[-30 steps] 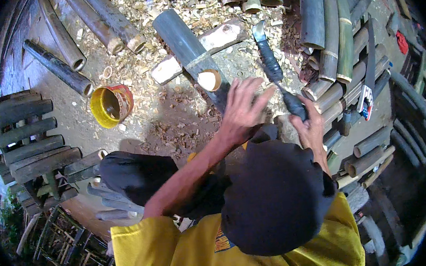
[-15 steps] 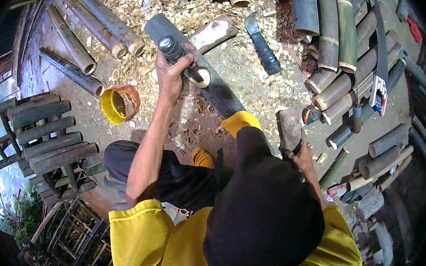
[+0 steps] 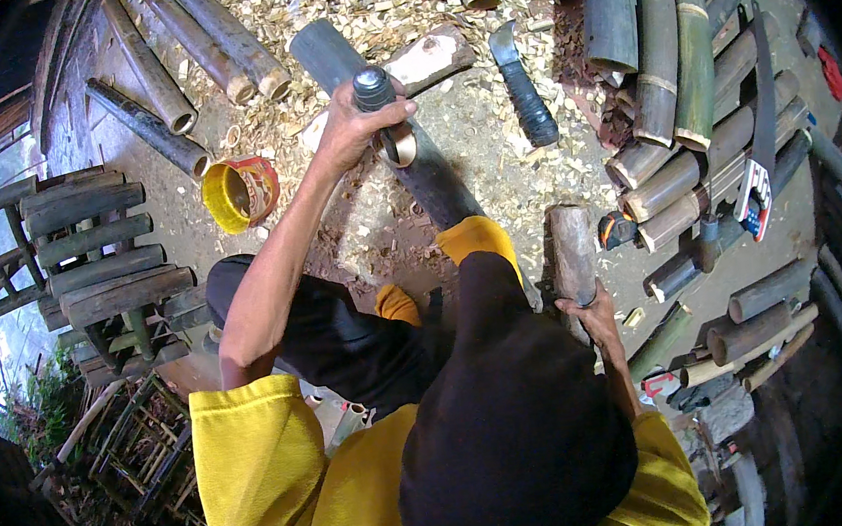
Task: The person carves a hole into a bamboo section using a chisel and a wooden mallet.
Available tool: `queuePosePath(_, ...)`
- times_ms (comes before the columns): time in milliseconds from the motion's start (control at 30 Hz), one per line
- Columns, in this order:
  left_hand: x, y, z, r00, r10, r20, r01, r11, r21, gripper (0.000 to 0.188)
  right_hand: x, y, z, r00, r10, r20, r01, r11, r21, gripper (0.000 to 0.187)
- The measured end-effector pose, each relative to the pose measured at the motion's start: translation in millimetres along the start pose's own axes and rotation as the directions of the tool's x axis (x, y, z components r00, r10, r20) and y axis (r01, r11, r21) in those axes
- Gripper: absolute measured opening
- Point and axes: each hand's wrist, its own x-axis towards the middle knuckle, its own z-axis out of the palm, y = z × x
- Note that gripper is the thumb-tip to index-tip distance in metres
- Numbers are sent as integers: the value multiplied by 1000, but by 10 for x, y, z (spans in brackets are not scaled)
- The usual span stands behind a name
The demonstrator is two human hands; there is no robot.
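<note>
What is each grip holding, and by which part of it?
Left grip: a chisel-like tool, by its dark handle. Right grip: a wooden club, by its nearer end.

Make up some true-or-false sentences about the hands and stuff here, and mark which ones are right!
1. The left hand grips a dark, round-ended tool at the pale-edged hole in a grey bamboo tube. True.

2. The right hand holds a long, dark-bladed saw. False: it holds a thick, brown wooden club; the saw is farther right.

3. A hooked-tip knife with a black-wrapped handle lies on the ground. True.

4. The round, yellow-and-red tub is right of the grey bamboo tube. False: it is left of it.

5. The person wears blue short sleeves. False: the sleeves are yellow.
</note>
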Motion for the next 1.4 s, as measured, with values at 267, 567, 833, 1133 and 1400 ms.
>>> queuePosePath(267, 35, 132, 34, 998, 24, 58, -28, 997, 69, 22, -31, 29, 63, 991, -101, -90, 104, 994, 28, 80)
queuePosePath(567, -1, 131, 26, 999, 39, 23, -42, 992, 117, 21, -105, -174, 106, 965, -230, -126, 237, 970, 42, 96)
queuePosePath(833, 5, 96, 85, 998, 48, 30, -51, 990, 132, 21, -62, -1106, -208, 865, -448, -227, 451, 892, -39, 104)
queuePosePath(1133, -38, -48, 302, 992, 124, -25, -111, 949, 296, 31, 222, -2862, -182, 481, -875, 50, 798, 414, -438, 106)
queuePosePath(1400, -97, 33, 190, 998, 51, 34, -56, 983, 175, 29, -171, -3252, -267, 247, -953, -175, 957, 268, -114, 103)
